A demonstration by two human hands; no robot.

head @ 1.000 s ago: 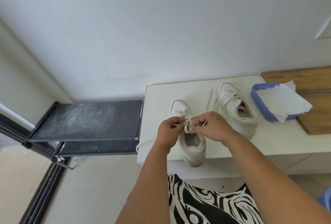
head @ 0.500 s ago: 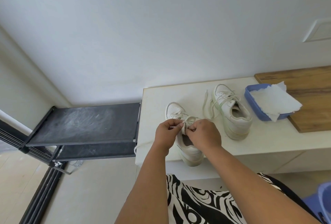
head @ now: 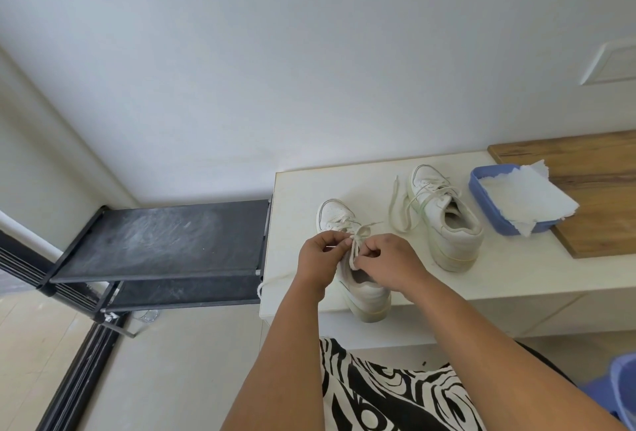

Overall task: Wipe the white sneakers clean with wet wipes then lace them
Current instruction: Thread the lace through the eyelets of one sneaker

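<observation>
Left hand (head: 321, 251) and right hand (head: 389, 260) are pinching the flat off-white lace (head: 358, 241) over the near white leather sneaker (head: 364, 289); loose pinch risks the knot slipping undone.

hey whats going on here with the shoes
A person is lacing a white sneaker. The left hand and the right hand each pinch part of the lace over the near sneaker, which sits at the front edge of the white counter. The second sneaker stands to its right with its laces hanging loose. Behind that, a blue tray holds white wipes.
</observation>
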